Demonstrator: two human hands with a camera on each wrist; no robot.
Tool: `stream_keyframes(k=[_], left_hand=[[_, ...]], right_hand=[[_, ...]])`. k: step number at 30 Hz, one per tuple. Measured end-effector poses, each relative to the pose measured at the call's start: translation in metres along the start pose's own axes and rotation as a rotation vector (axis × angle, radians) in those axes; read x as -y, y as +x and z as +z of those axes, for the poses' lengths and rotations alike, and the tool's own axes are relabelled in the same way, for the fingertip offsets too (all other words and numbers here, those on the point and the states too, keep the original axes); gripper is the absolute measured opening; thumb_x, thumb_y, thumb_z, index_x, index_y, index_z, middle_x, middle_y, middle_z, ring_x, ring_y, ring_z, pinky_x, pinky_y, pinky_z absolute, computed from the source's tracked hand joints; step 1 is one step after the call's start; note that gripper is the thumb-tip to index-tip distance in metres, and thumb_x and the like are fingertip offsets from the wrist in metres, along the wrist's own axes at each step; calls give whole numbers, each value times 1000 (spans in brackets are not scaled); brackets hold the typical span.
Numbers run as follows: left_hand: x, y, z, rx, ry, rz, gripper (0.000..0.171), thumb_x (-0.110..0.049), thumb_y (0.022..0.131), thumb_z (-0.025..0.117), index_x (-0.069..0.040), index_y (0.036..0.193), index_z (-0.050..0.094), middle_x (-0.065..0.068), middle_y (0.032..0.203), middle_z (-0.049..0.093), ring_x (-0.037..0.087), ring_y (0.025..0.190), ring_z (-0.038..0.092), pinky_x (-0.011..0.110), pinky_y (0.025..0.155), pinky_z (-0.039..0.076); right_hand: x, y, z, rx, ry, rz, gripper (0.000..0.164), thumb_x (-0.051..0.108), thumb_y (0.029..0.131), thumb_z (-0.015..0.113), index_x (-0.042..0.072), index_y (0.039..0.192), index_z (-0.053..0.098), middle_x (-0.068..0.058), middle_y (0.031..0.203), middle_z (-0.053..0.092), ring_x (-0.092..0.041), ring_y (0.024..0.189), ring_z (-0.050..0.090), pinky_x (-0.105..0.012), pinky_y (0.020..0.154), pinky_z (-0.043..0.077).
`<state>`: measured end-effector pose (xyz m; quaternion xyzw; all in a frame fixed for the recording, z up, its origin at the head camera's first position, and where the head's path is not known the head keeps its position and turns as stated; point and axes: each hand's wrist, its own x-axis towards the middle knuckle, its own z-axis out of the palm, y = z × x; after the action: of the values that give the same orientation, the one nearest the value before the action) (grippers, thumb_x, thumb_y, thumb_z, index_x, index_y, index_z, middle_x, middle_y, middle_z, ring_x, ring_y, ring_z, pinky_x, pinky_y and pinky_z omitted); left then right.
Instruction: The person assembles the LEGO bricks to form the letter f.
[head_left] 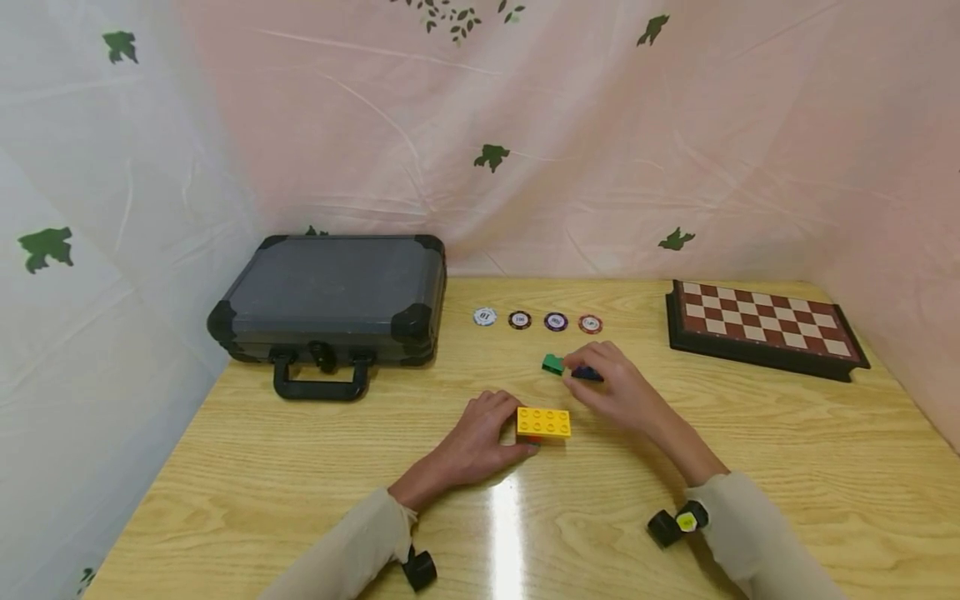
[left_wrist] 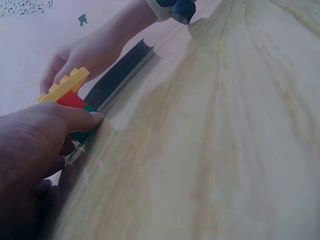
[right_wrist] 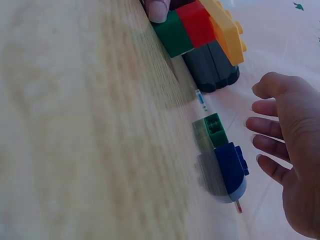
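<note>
My left hand grips a small stack of toy building bricks low down, with the thumb on its green bottom brick. A red brick sits above the green one, and a yellow brick with studs caps the stack. The right hand hovers over the table, fingers slightly bent and apart, holding nothing. Close to its fingertips lie a loose green brick and a dark blue brick. In the head view that hand partly covers the blue one.
Behind the bricks, several poker chips lie in a row. A grey case with a black handle stands at the back left. On the right is a checkered game board. Patterned cloth hangs behind the wooden table.
</note>
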<state>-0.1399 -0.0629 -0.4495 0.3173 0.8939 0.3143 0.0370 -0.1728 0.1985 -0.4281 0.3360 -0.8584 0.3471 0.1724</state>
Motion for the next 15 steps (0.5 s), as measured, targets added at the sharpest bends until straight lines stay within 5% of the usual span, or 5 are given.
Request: stream_keyframes(k=[8, 15], left_hand=[[1, 0, 1, 5, 11, 3, 41, -35, 91, 81, -11, 120, 65, 1, 120, 62, 20, 109, 52, 43, 101, 40], [-1, -1, -1, 10, 5, -3, 40, -35, 91, 80, -12, 120, 65, 2, 120, 62, 21, 110, 52, 44, 101, 40]], right_hand=[[-8, 10, 2, 36, -23, 64, 18, 6, 92, 77, 3, 109, 72, -10, 112, 69, -29, 108, 58, -52, 92, 50], [-14, 16, 7, 71, -37, 119, 20, 10, 92, 78, 3, 110, 72, -12, 115, 69, -40, 124, 55, -63, 113, 31]])
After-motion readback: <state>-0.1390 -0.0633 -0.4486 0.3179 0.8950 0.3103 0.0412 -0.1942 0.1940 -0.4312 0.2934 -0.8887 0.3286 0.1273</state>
